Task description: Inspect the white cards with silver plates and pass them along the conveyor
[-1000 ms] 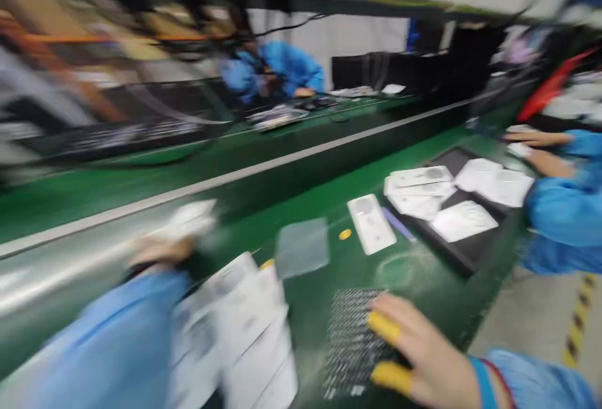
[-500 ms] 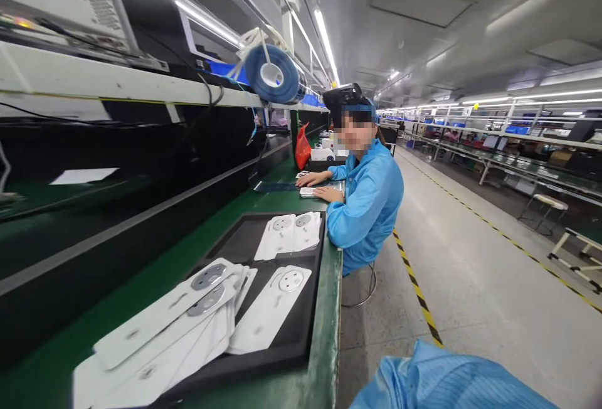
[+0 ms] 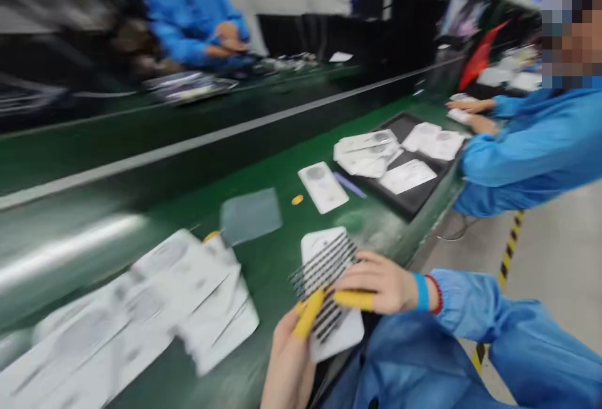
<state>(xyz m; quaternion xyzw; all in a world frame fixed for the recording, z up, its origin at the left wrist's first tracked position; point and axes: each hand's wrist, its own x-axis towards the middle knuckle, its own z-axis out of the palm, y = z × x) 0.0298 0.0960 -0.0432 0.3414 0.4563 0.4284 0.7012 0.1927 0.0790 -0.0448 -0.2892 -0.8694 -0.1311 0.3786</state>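
A thin sheet with black stripes [image 3: 324, 266] lies at a slant over a white card-like panel [image 3: 345, 334] at the front edge of the bench. My left hand [image 3: 292, 349], with a yellow finger cot, is closed on the sheet's lower edge. From the right, my right hand [image 3: 379, 280] pinches the same sheet close by, its thumb in a yellow cot. Motion blur softens both hands. Whether the sheet touches the panel, I cannot tell.
Overlapping white panels [image 3: 155, 308] spread at left, near a translucent grey sheet [image 3: 251, 216]. Beyond are a single white panel [image 3: 323, 187], a purple strip [image 3: 350, 184], a yellow cot [image 3: 297, 199] and a black tray [image 3: 414, 205] with panels. A co-worker [image 3: 531, 139] sits at right.
The view has swung down and left, bringing my hands, the striped sheet and the panel beneath into sight. The tray now appears farther off, at upper right.
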